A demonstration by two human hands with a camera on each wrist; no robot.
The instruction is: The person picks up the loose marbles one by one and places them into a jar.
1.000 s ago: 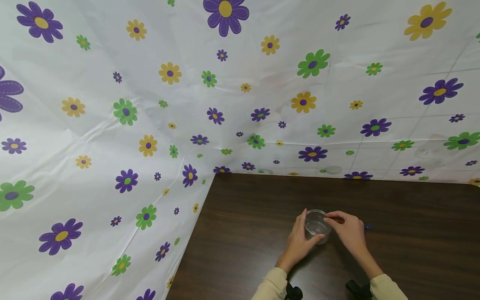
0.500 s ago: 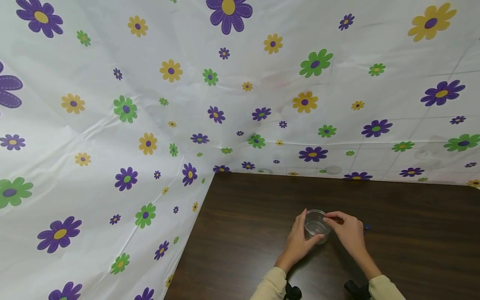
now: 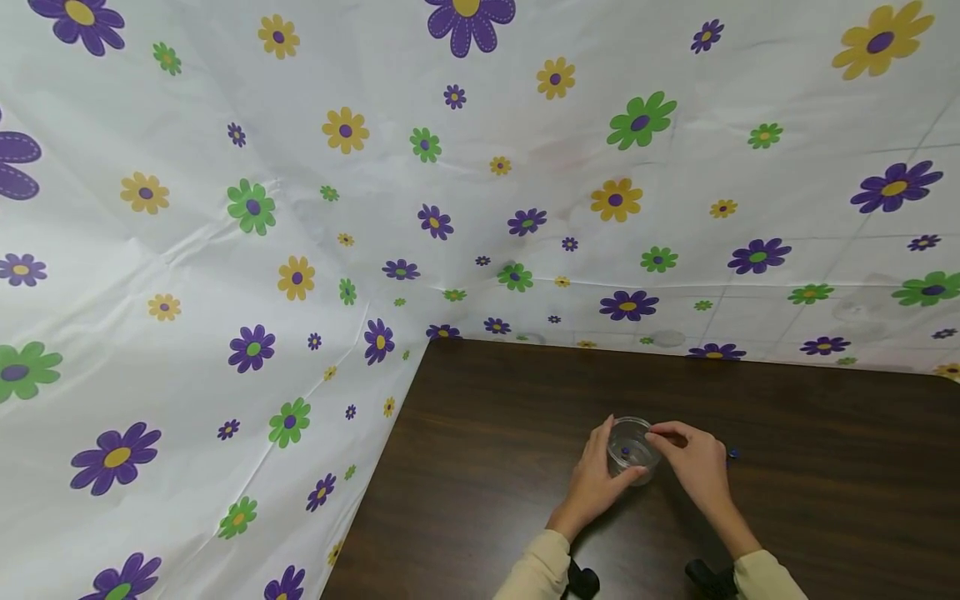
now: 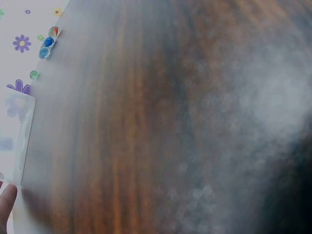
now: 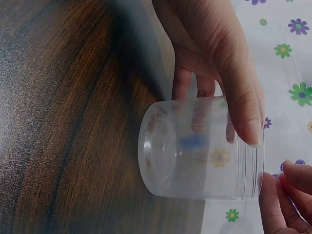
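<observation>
My left hand (image 3: 592, 483) grips a clear plastic jar (image 5: 209, 180) round its side, thumb on one side and fingers on the other. The jar's mouth has no lid on it. Inside the jar a small blue marble (image 3: 625, 451) shows; in the right wrist view it is a blurred blue streak, apart from the jar's bottom. My right hand (image 3: 697, 462) is at the rim, thumb and fingertips close together, with nothing visible between them. In the left wrist view, a fingertip of one hand touches the jar's edge.
Several glass marbles lie on the dark wooden table (image 3: 480, 467): a red-orange one (image 4: 53, 31), blue ones (image 4: 48, 42) and a green one (image 4: 34, 75). Another blue marble (image 3: 733, 454) shows just beyond my right hand. A flowered white sheet (image 3: 517, 167) hangs behind and at left.
The blue marble now shows inside the jar, where none showed before. Both hands have kept their places at the jar; the head view has tilted slightly.
</observation>
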